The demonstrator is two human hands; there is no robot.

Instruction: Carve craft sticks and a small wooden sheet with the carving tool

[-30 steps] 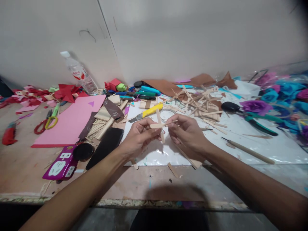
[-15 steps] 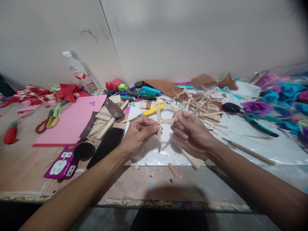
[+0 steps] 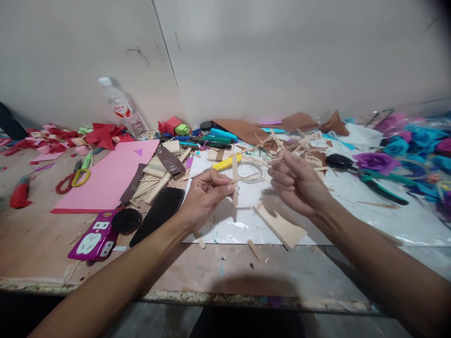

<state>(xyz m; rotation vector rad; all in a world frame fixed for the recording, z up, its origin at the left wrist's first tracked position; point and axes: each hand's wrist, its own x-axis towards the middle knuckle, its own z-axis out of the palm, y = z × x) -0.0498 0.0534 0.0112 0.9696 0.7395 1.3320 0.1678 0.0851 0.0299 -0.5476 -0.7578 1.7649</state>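
Observation:
Between thumb and fingers, my left hand pinches wooden craft sticks above the white sheet. One flat craft stick stands upright, and a thin wooden strip crosses it, its free end pointing right. My right hand is apart from them, farther right, thumb and fingertips pressed together. Something small and pale shows at its fingertips, but I cannot tell it from the wood pile behind. A roll of tape and a yellow utility knife lie beyond the sticks. Thin wood sheets lie below my right hand.
Loose wood strips pile up at the back. Green-handled pliers and paper flowers lie at right. To the left are a black phone, pink paper, scissors and a plastic bottle.
My right hand has moved up and right, away from the crossed sticks it was touching. The left hand still holds its sticks, and the tape roll now shows more fully.

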